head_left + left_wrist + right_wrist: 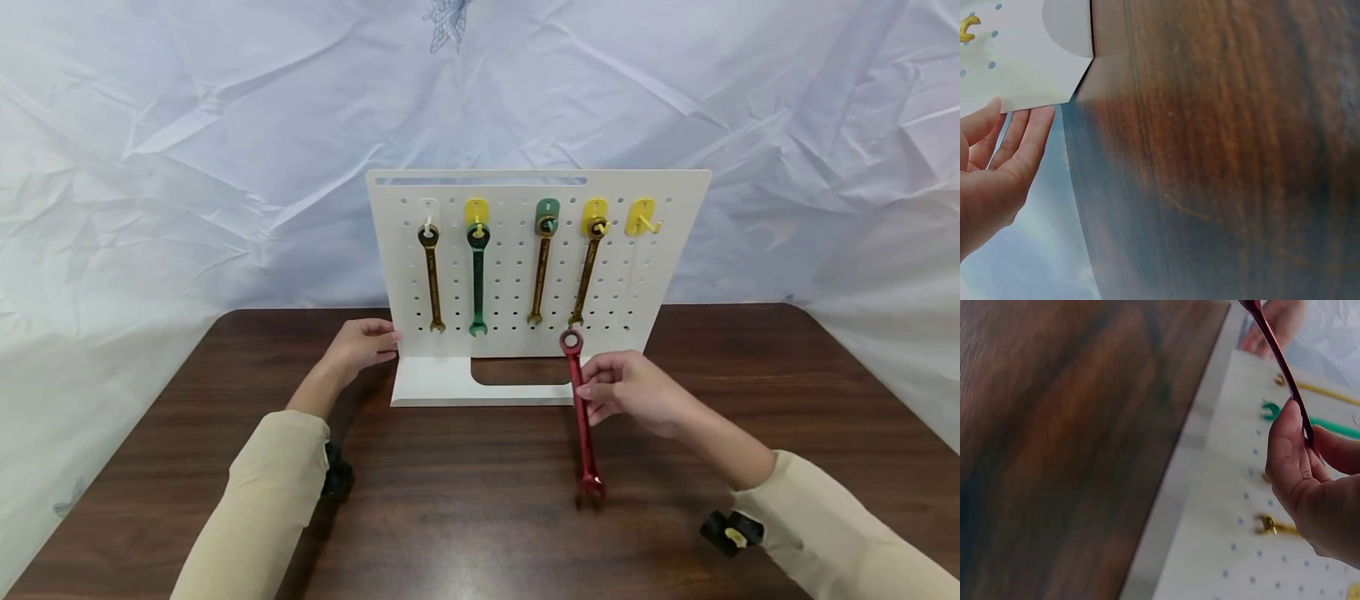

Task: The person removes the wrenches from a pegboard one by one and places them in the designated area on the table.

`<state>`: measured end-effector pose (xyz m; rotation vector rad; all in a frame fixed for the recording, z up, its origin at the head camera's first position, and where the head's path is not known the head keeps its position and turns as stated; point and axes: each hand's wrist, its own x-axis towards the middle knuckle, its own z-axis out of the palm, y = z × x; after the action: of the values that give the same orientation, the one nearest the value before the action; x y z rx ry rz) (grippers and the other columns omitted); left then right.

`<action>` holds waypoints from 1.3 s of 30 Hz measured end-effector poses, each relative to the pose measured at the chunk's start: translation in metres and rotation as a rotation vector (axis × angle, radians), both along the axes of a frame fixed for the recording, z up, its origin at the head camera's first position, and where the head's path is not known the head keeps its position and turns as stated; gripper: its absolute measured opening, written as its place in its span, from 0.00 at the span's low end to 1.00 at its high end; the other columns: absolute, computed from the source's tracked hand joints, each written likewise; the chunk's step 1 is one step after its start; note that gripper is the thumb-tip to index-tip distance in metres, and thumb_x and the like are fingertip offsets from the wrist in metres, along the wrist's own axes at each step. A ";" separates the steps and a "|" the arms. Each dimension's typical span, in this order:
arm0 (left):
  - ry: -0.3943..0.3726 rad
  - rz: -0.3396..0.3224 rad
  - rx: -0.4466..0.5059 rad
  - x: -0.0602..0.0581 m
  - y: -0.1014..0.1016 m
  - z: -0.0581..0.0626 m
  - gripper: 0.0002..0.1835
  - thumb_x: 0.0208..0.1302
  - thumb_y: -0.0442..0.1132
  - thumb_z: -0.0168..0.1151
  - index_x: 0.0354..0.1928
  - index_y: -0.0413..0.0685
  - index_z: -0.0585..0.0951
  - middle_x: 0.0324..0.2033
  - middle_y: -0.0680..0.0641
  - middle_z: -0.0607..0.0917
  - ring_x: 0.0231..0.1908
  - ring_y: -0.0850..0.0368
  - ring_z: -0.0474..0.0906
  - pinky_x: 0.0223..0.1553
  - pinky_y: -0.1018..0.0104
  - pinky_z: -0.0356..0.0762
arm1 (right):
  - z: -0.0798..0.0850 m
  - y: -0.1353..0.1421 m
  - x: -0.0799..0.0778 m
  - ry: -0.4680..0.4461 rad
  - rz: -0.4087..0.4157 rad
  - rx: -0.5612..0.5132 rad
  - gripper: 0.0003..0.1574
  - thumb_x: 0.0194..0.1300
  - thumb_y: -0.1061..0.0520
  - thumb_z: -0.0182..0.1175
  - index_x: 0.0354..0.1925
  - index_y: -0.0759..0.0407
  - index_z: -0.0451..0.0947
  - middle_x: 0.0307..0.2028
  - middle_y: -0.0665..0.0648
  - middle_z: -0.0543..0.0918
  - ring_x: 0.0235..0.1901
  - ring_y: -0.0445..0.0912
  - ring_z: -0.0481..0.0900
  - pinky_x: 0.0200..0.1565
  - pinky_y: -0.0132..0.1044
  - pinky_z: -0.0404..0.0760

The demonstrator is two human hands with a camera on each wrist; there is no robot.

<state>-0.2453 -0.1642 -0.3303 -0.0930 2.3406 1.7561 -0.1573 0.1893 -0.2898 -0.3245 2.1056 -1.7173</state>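
My right hand (633,392) pinches a red ratcheting combination wrench (582,417) by its shaft, between thumb and fingers. Its ring end points up in front of the pegboard's lower part; its open jaw hangs low over the table. In the right wrist view the red wrench (1282,365) runs up from the fingertips. At the white pegboard's (517,333) left edge, my left hand (360,350) rests its fingertips near the bottom. Those fingers are mostly straight in the left wrist view, touching the board (1035,81).
On the board hang a bronze-gold wrench (432,279), a green wrench (477,283) and two more gold wrenches, the nearer to the right tilted (587,279). A yellow hook (641,218) juts out at the right end. Brown wooden table (465,517) lies in front; white cloth hangs behind.
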 end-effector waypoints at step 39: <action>-0.021 -0.005 -0.006 0.000 0.001 0.002 0.17 0.68 0.32 0.49 0.55 0.27 0.68 0.53 0.32 0.71 0.53 0.41 0.70 0.53 0.58 0.73 | -0.047 -0.111 0.012 -0.222 0.125 -0.043 0.05 0.58 0.77 0.52 0.33 0.73 0.66 0.19 0.60 0.75 0.15 0.46 0.77 0.26 0.45 0.83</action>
<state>-0.2451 -0.1634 -0.3279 -0.1064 2.3292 1.7379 -0.1455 0.0785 -0.3369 -0.2584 1.8534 -1.6466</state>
